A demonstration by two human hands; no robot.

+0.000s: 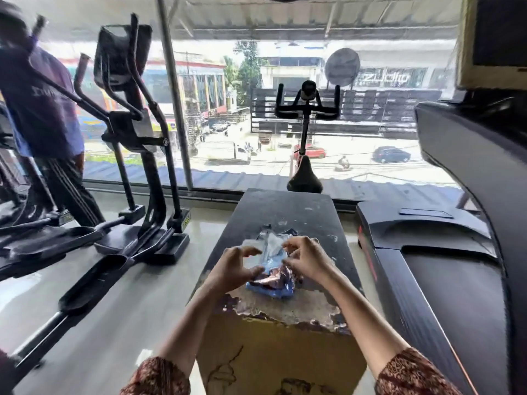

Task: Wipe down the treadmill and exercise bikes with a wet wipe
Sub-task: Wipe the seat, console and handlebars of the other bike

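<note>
Treadmill (456, 266) takes up the whole right side, elliptical (137, 138) on the left, exercise bike (306, 109) up by the window. In between is a beat-up bench (285, 212) with bare floor on both sides. The wet wipe pack (271, 283) sits near its crumbling front edge, white wipe (275, 242) poking out. The left hand (233, 266) grips the pack and the right hand (309, 259) pinches its top, both with curled fingers.

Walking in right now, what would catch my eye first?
The left hand and right hand grip a blue wipe pack on a worn bench, dead centre. Behind it a bike faces the window, an elliptical at left, a treadmill at right.
</note>
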